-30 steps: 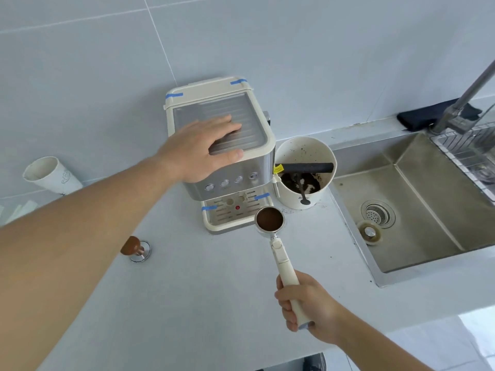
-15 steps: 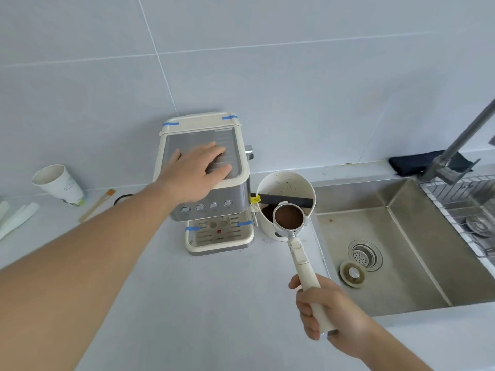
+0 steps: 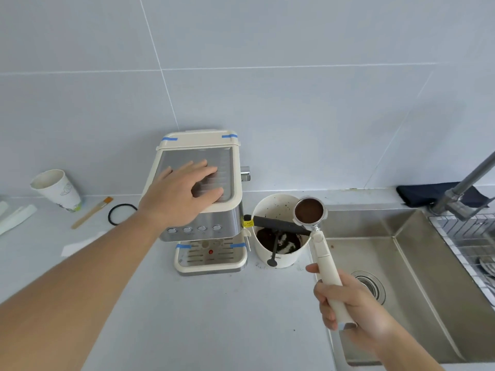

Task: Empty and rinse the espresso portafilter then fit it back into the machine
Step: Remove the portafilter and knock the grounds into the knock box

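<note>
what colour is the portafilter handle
Cream-white, on the steel-basket portafilter held by the right hand; head view.

Faucet (image 3: 466, 183): spout cut off at right edge.
Dish rack (image 3: 466, 236): partly out of frame; contents too blurred to name.
Portafilter (image 3: 308, 211) handle: middle hidden inside right hand (image 3: 348, 303).
Paper cup (image 3: 57, 189) print: too small to read.
Knock box (image 3: 278, 231) yellow label: illegible.

Portafilter (image 3: 308, 211) carried rightward from the drip tray, now over the knock box (image 3: 278, 231) rim, seemingly raised
</note>
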### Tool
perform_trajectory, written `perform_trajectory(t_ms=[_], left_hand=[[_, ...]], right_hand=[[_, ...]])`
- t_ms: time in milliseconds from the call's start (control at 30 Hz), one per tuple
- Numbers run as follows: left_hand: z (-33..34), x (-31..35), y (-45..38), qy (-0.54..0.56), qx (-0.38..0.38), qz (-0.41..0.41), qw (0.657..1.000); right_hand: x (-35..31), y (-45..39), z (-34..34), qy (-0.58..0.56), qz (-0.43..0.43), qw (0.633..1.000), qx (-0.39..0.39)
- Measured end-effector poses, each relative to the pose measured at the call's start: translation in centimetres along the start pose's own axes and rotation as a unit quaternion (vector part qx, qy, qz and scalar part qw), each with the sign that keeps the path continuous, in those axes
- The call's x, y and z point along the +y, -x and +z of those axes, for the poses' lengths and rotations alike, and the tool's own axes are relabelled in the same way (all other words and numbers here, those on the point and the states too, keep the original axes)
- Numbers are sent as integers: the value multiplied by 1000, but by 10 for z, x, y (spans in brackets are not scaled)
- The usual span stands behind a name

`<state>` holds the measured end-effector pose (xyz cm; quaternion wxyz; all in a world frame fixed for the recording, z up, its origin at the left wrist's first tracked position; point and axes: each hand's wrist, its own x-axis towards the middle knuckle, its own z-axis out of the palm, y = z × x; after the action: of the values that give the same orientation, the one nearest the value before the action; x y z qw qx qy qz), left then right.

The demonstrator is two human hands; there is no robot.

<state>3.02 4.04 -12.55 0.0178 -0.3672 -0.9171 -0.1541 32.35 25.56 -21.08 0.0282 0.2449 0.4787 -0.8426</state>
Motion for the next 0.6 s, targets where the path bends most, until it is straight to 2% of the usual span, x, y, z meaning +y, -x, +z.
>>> perform_trajectory(t_ms=[167,600], left_hand=[[3,-2,1,-5,4,0,1000],[3,-4,-2,10,12,0,1000]], right_hand=[[-6,-21,-1,-28,-7,999,34],[-11,-58,-19,96,-36,989,103]])
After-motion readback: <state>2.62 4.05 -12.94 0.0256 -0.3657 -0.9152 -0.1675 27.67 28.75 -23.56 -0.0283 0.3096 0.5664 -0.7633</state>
